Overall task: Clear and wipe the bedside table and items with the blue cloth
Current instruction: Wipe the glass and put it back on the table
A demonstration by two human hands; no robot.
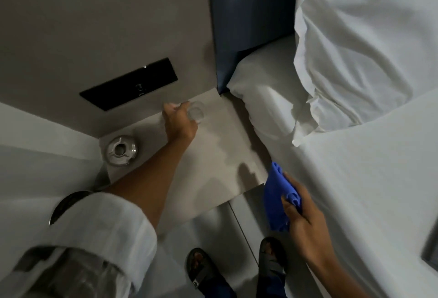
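Left hand (181, 121) is closing fingers around one clear glass (196, 113) at the bedside table (220, 155)'s 12 o'clock edge. Right hand (305, 221) is clutching one bunched blue cloth (277, 193), hanging off the table's 4 o'clock corner, nearer the bare top. One metal ashtray (121, 152) is sitting at 9 o'clock.

Between our left hand (180, 123) and our right hand (305, 221) we see the grey matte table top (220, 153) open. Left of the left grip stands a round shiny metal ashtray (121, 151); right of it, white pillows (267, 98) press close.
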